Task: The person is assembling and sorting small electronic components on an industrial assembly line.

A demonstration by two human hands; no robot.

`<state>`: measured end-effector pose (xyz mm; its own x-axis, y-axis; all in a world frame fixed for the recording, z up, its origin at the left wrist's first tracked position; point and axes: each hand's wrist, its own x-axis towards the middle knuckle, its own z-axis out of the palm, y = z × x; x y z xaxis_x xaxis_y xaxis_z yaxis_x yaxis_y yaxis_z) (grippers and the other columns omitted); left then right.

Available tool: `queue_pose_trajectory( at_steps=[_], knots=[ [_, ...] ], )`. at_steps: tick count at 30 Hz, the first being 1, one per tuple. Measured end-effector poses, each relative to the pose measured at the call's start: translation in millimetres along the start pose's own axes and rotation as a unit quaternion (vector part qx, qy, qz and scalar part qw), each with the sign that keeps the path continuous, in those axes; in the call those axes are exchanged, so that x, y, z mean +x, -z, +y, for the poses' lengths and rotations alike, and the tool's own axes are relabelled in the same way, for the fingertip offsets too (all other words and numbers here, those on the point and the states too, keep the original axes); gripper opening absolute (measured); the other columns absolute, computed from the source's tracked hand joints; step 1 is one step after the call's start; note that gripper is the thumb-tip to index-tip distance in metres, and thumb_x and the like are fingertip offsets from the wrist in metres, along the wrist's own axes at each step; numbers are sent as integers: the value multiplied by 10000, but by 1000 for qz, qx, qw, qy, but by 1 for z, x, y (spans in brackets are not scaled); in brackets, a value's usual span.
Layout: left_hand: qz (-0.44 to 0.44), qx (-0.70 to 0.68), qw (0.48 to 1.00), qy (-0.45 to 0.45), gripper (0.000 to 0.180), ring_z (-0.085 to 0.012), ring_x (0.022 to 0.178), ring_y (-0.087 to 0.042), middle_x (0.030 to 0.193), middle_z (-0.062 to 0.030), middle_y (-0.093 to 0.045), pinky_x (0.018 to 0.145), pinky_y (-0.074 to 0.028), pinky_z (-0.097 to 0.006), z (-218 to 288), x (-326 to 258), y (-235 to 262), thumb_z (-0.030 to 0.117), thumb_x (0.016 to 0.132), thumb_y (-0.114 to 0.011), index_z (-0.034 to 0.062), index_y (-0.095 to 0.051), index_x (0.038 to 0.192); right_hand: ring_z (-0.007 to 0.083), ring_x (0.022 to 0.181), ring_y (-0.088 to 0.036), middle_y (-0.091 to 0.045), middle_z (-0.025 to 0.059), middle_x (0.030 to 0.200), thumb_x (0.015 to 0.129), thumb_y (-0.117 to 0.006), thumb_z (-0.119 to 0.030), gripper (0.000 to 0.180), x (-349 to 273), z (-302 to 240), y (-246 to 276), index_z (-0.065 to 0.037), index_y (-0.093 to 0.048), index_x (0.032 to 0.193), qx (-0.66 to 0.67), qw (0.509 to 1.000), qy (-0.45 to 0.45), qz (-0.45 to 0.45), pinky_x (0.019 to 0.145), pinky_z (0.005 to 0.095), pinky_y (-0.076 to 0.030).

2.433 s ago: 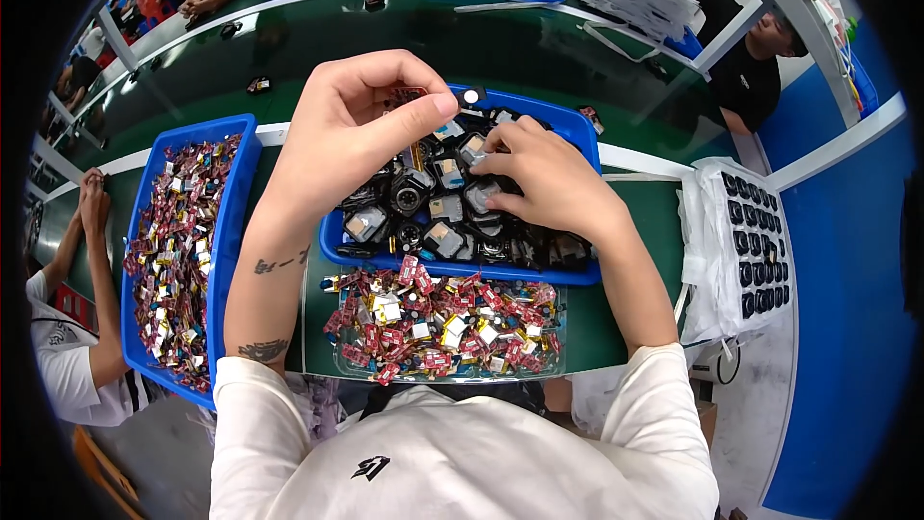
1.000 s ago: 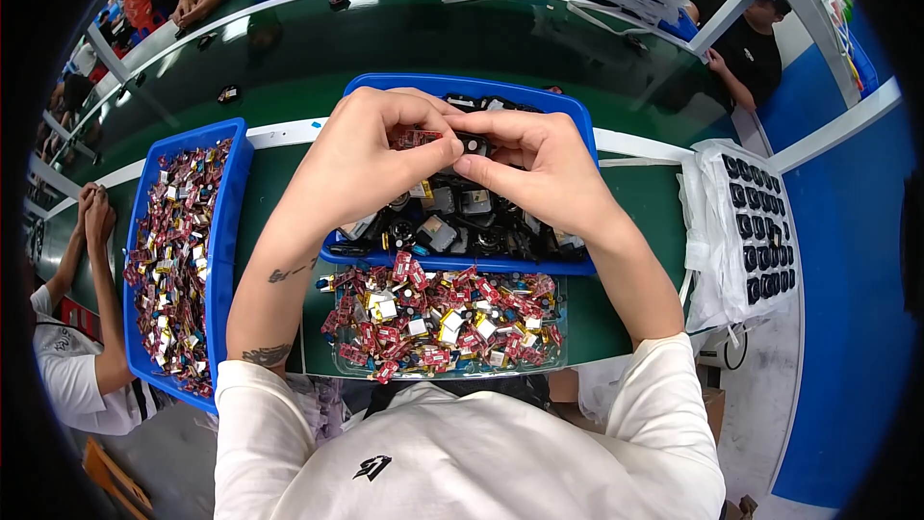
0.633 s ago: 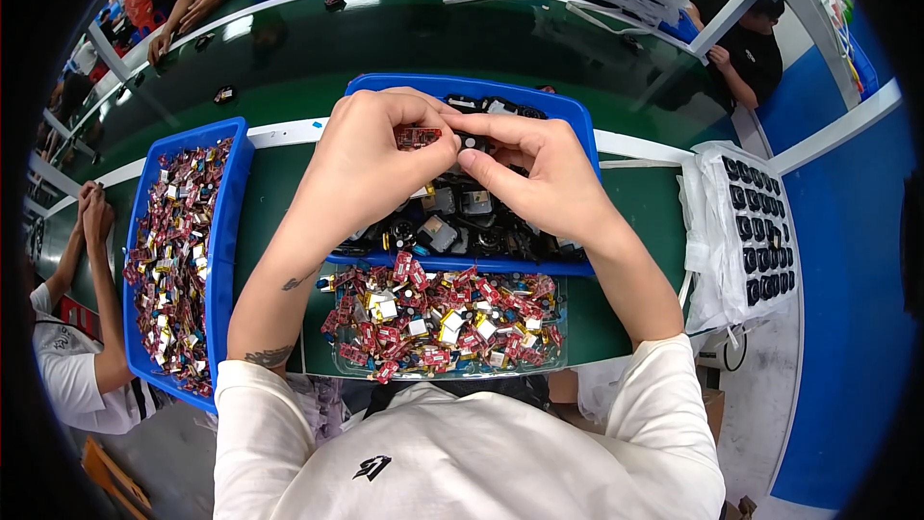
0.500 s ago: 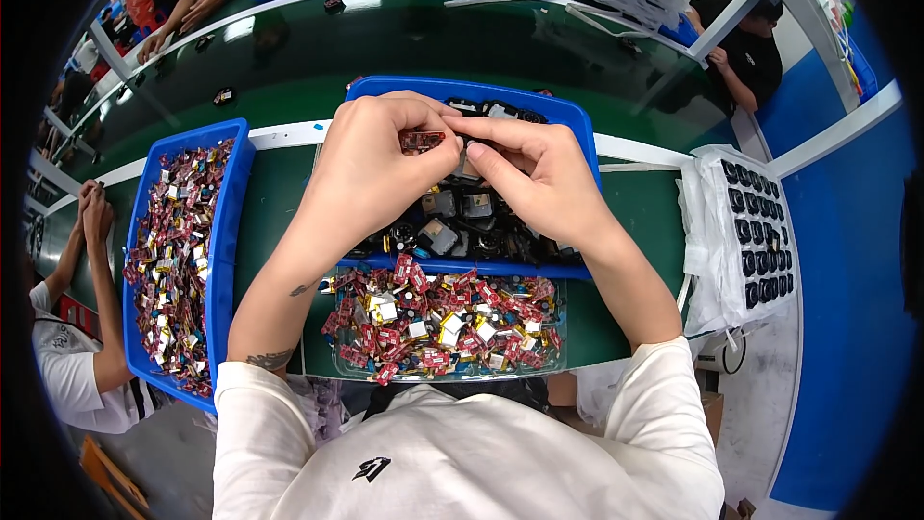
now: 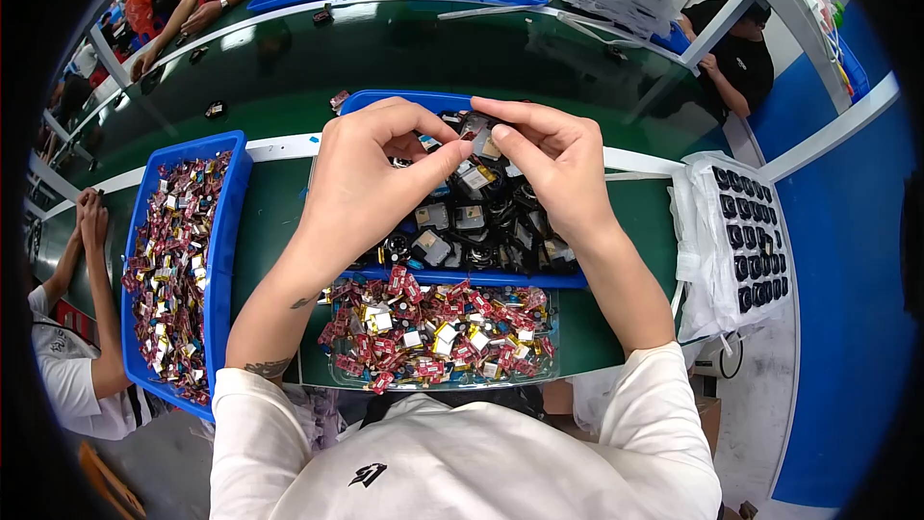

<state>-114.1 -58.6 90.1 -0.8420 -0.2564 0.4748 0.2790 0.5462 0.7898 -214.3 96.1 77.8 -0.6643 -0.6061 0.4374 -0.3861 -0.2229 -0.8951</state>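
Both hands are raised over a blue bin heaped with black plastic housings, some with greyish clear insides. Between my fingertips is one small black housing with a grey inside. My right hand pinches it from the right, thumb and fingers closed on its edge. My left hand is closed in a pinch at its left side. A bit of dark red, like a small circuit board, shows at the left fingertips; the rest of it is hidden.
Close to my body, a clear tray holds red circuit boards with white and yellow parts. More fill a long blue bin at left. White trays of black parts stand at right. Co-workers sit around the green bench.
The housing between my fingertips has come into clearer view, and my hands have spread slightly. The red board seen inside my left hand's curl now shows only as a bit at the fingertips.
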Motion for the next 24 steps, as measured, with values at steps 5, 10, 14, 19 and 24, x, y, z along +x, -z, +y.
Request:
queue_pose_trajectory(
  at_steps=[5, 10, 14, 19, 24],
  knots=[
    [-23, -1, 1000, 5, 86, -88, 733, -605, 835, -58, -629, 657, -496, -208, 6, -1, 2, 28, 768, -711, -29, -663, 811, 93, 857, -619, -676, 96, 981, 865, -558, 16, 246, 1, -2, 4, 17, -645, 1095, 89, 995, -38, -29, 777, 227, -495],
    [-12, 20, 1000, -17, 94, -87, 756, -586, 849, -54, -618, 640, -471, -211, 8, -2, 4, 37, 751, -726, -16, -674, 810, 90, 848, -619, -674, 98, 980, 870, -563, -3, 245, 0, 0, 5, 19, -641, 1100, 129, 989, -63, -34, 770, 225, -495],
    [-5, 78, 996, -50, 106, -89, 745, -576, 805, -42, -626, 624, -445, -217, 13, -4, 6, 79, 744, -736, 1, -685, 794, 89, 835, -623, -674, 92, 974, 866, -563, -2, 251, 2, 0, 2, 21, -639, 1103, 111, 993, -49, 3, 760, 220, -495],
    [-29, 16, 999, 16, 108, -71, 687, -573, 746, -28, -651, 624, -435, -207, 11, -2, 6, 98, 761, -723, -1, -689, 786, 103, 828, -633, -675, 97, 960, 859, -570, 5, 221, 0, -3, -1, 30, -647, 1065, 133, 990, -34, 22, 761, 228, -509],
    [-73, -64, 991, 96, 97, -51, 689, -571, 749, -26, -658, 637, -439, -198, 13, -3, 7, 85, 806, -694, -11, -683, 815, 111, 813, -640, -675, 100, 935, 855, -581, 3, 199, -1, -5, -1, 34, -648, 1040, 129, 991, -15, 27, 766, 244, -523]
  ],
)
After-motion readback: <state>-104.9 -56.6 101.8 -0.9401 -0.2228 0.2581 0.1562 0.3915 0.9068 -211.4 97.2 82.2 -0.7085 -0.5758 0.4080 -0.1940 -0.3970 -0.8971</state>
